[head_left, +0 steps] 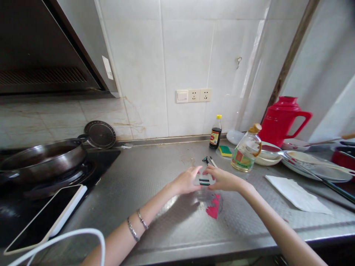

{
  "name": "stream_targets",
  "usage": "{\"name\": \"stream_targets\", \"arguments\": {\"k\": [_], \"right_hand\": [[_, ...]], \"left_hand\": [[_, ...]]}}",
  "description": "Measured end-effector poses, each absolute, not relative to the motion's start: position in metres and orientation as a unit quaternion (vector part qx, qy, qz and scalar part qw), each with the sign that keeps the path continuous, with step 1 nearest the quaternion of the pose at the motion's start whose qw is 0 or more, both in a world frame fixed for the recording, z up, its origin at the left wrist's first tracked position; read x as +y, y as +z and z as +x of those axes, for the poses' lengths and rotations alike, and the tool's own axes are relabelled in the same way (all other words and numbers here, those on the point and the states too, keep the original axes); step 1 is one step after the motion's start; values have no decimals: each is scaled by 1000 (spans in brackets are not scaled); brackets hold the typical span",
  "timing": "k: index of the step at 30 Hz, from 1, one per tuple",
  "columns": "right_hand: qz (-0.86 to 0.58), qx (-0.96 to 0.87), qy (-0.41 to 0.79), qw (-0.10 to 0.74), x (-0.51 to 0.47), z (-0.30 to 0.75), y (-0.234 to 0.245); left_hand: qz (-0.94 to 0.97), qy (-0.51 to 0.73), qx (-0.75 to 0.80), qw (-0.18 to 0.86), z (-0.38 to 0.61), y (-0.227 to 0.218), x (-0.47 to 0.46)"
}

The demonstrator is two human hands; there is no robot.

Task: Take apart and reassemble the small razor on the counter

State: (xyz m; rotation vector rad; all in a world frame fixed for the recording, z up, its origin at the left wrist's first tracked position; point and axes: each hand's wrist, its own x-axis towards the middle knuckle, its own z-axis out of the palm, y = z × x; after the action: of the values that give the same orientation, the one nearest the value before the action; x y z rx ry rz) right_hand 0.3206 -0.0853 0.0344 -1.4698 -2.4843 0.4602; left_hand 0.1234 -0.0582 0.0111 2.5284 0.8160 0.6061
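Observation:
My left hand (187, 181) and my right hand (223, 180) meet above the steel counter (155, 218). Their fingertips pinch a small clear case (204, 181) with two dark green strips from both sides. Just behind the hands a razor-like handle (207, 160) with a dark head lies on the counter. Beneath the hands rests a clear plastic pack with a red card (213, 209). Two bracelets circle my left wrist.
A dark pan (41, 157) sits on the stove at left, a phone (44, 218) beside it with a white cable. A soy sauce bottle (215, 133), sponge (225, 150), oil bottle (246, 151), red jug (281, 118), stacked dishes (310, 162) and a white paper (296, 194) stand at right.

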Motion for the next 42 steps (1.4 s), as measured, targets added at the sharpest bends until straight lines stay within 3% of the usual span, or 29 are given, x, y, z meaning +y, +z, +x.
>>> {"name": "stream_targets", "arguments": {"k": [16, 23, 42], "right_hand": [[-637, -751, 167, 50, 2, 446, 3], [-700, -687, 196, 9, 11, 443, -9], [-728, -648, 223, 16, 23, 436, -12]], "left_hand": [[891, 196, 357, 201, 68, -7, -38], [894, 178, 364, 191, 61, -14, -34], [909, 160, 350, 163, 54, -14, -32]]}}
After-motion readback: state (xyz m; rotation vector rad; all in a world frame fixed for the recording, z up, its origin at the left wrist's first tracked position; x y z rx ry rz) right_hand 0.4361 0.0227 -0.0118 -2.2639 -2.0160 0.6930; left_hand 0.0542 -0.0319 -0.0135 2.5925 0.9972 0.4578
